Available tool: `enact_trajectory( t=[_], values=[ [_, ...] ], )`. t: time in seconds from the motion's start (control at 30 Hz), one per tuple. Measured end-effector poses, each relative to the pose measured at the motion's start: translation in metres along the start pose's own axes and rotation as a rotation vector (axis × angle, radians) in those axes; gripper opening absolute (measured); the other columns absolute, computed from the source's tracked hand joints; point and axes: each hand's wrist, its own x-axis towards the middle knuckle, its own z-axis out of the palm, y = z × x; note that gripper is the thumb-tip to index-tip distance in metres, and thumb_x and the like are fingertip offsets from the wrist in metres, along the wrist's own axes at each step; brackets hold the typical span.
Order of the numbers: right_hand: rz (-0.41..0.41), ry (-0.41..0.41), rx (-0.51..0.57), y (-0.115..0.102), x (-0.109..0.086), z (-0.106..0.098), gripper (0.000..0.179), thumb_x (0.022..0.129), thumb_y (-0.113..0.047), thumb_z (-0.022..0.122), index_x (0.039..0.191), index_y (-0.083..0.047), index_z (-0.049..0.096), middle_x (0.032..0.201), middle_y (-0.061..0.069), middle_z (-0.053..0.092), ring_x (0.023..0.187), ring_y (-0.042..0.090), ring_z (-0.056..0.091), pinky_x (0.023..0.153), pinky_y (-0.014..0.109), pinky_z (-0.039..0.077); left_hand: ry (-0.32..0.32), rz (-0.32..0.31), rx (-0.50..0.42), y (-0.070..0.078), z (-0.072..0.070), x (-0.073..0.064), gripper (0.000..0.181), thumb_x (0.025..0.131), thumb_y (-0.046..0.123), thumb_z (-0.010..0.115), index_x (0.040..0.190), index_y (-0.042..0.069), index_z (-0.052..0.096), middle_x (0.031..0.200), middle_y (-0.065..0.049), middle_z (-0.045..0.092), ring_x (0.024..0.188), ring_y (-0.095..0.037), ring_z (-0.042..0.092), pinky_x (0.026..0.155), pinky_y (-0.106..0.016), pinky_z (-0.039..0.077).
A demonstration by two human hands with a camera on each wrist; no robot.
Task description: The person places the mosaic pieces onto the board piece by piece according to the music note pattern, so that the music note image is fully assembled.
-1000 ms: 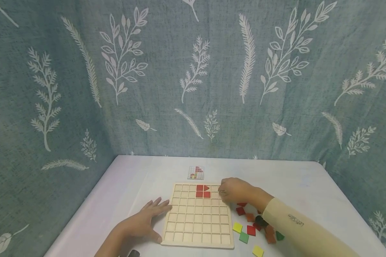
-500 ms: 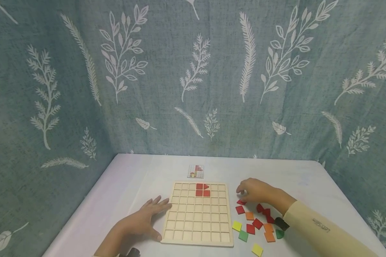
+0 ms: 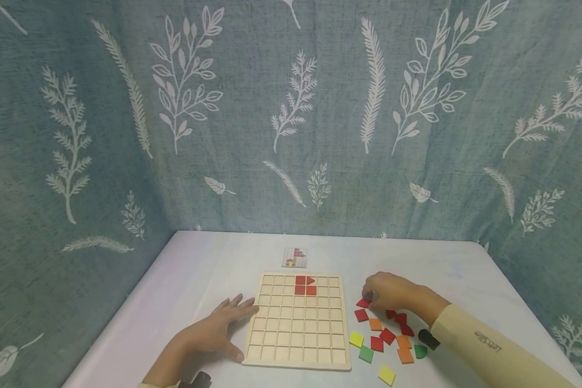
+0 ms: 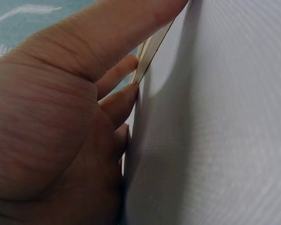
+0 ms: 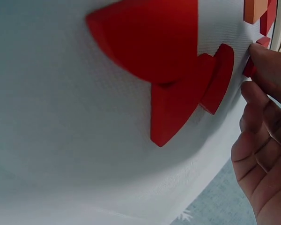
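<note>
My left hand (image 3: 217, 327) lies along the left side of the wooden grid board (image 3: 297, 367), its fingers spread and relaxed; in the left wrist view, thumb and fingertips are at the board's edge (image 4: 152, 50). Right of the board, my right hand (image 3: 393, 291) has thumb and forefinger at either side of a red tile (image 3: 362, 303), pinching it close to the table. The right wrist view shows this red tile (image 5: 248, 68) at those fingertips. Several red tiles (image 3: 300, 290), one pointed like a triangle, sit in the board's upper cells.
A small pattern card (image 3: 295, 257) lies behind the board. Loose red, orange (image 3: 405, 355), yellow (image 3: 386, 375) and green tiles (image 3: 366, 353) are scattered right of the board. Red curved pieces (image 5: 150, 37) lie under the right wrist. A patterned cloth (image 3: 291, 118) hangs behind the table.
My right hand has moved right from the board's upper right edge to the loose tiles and come down on a red one. The left hand has stayed at the board.
</note>
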Motion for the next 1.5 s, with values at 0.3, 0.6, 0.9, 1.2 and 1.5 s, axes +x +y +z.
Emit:
enact_trajectory(
  t=[0.3, 0.6, 0.9, 1.2, 1.5],
  values=[
    [0.022, -0.007, 0.038, -0.001, 0.002, 0.002, 0.026, 0.073, -0.026, 0.086, 0.096, -0.024, 0.075, 0.087, -0.014, 0.062, 0.082, 0.010, 0.058, 0.082, 0.036, 0.057, -0.008, 0.013, 0.000, -0.002, -0.001, 0.001, 0.111, 0.055, 0.062, 0.081, 0.151, 0.023, 0.039, 0.158, -0.007, 0.026, 0.146, -0.038, 0.005, 0.114, -0.060, 0.000],
    [0.016, -0.013, 0.025, -0.002, 0.006, 0.002, 0.022, 0.077, -0.024, 0.083, 0.097, -0.023, 0.075, 0.090, -0.012, 0.064, 0.085, 0.012, 0.057, 0.085, 0.038, 0.056, -0.008, -0.035, -0.018, 0.001, 0.000, 0.002, 0.112, 0.052, 0.060, 0.082, 0.150, 0.024, 0.041, 0.158, -0.006, 0.026, 0.147, -0.036, 0.005, 0.114, -0.060, -0.001],
    [-0.033, 0.010, -0.022, -0.004, 0.010, -0.009, 0.019, 0.080, -0.025, 0.080, 0.097, -0.023, 0.074, 0.086, -0.014, 0.063, 0.083, 0.011, 0.055, 0.081, 0.034, 0.055, -0.004, -0.019, -0.017, 0.001, 0.000, 0.002, 0.112, 0.052, 0.060, 0.082, 0.149, 0.024, 0.041, 0.158, -0.006, 0.027, 0.147, -0.035, 0.006, 0.115, -0.059, 0.000],
    [-0.041, 0.009, 0.021, -0.019, 0.018, -0.010, 0.020, 0.081, -0.025, 0.079, 0.100, -0.021, 0.074, 0.086, -0.012, 0.062, 0.076, 0.011, 0.054, 0.074, 0.031, 0.054, -0.003, 0.007, -0.022, 0.001, -0.001, 0.000, 0.112, 0.054, 0.058, 0.082, 0.150, 0.021, 0.039, 0.158, -0.008, 0.026, 0.146, -0.038, 0.004, 0.114, -0.061, -0.001],
    [-0.202, 0.063, -0.005, -0.029, 0.033, -0.012, 0.017, 0.087, -0.028, 0.073, 0.101, -0.020, 0.074, 0.086, -0.015, 0.062, 0.072, 0.006, 0.055, 0.065, 0.027, 0.052, -0.003, 0.003, -0.024, 0.001, 0.000, -0.001, 0.112, 0.054, 0.059, 0.082, 0.150, 0.023, 0.039, 0.158, -0.007, 0.026, 0.147, -0.037, 0.004, 0.114, -0.061, -0.001]
  ],
)
